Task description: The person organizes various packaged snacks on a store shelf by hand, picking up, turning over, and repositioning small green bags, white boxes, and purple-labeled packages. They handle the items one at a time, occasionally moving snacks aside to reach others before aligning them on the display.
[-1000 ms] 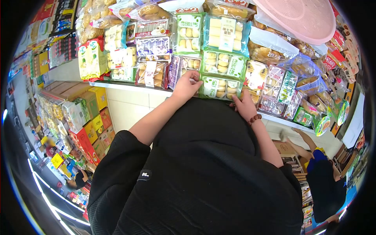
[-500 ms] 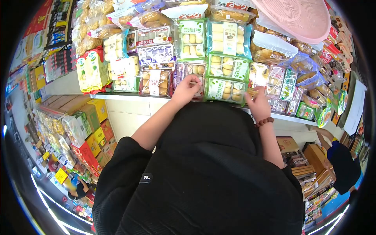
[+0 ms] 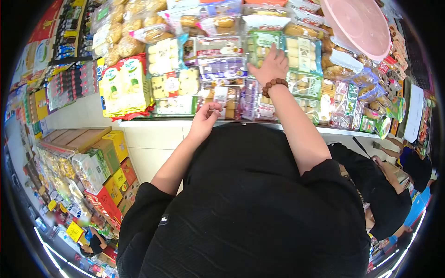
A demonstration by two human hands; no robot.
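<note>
My right hand (image 3: 271, 67), with a beaded bracelet (image 3: 274, 86) on its wrist, reaches over the display with its fingers spread. It lies over a green-labelled pack of small round cakes (image 3: 259, 45) and partly hides it. My left hand (image 3: 205, 121) is near the shelf's front edge, fingers curled in, with nothing seen in it. Just behind it is a clear pack of brown cakes (image 3: 230, 110). Between my hands stands a purple-edged pack (image 3: 249, 99). Green-labelled packs (image 3: 303, 85) lie right of my right forearm.
A pink plastic basket (image 3: 357, 28) rests at the back right. Yellow-and-red snack bags (image 3: 125, 85) stand at the left. Stacked cartons (image 3: 111, 143) are on the floor at left. A person in black (image 3: 384, 194) is close on the right, with another person (image 3: 415, 167) beyond.
My right hand has moved back and left from the front row to a pack farther in, its fingers now spread. My left hand has drawn back leftward. A person in black has appeared at right.
</note>
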